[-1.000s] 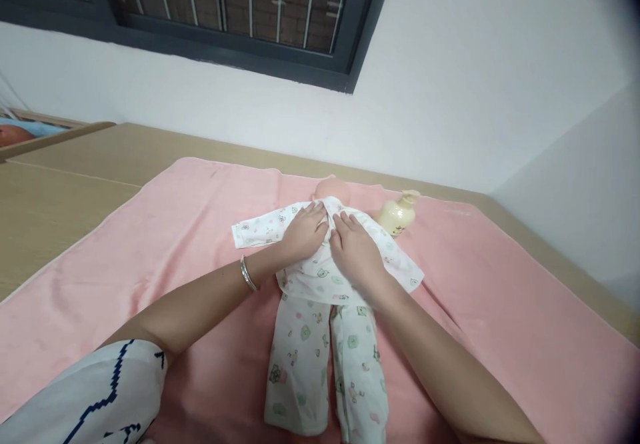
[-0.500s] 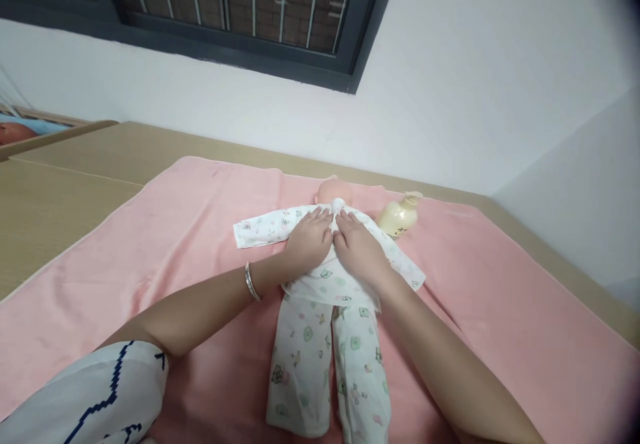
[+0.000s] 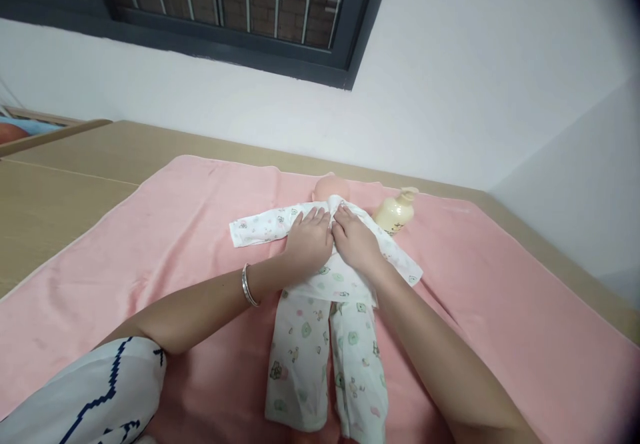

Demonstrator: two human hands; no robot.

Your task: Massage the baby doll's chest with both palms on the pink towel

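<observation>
Left grip [image 3: 309, 241] and right grip [image 3: 356, 239] lie flat, fingers unclenched, on the shirt [image 3: 345, 283]. Doll [image 3: 332, 187] beneath. Shirt judged soft, light; best held at shoulders, just outside either grip.

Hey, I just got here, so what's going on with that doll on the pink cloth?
A person has both hands on the doll. The left hand and right hand lie side by side, open, on the chest area of its white printed top. The doll also has matching printed trousers on, and lies stretched out on the pink cloth. A pale yellow pump bottle is near its shoulder, with neither hand on it.
</observation>
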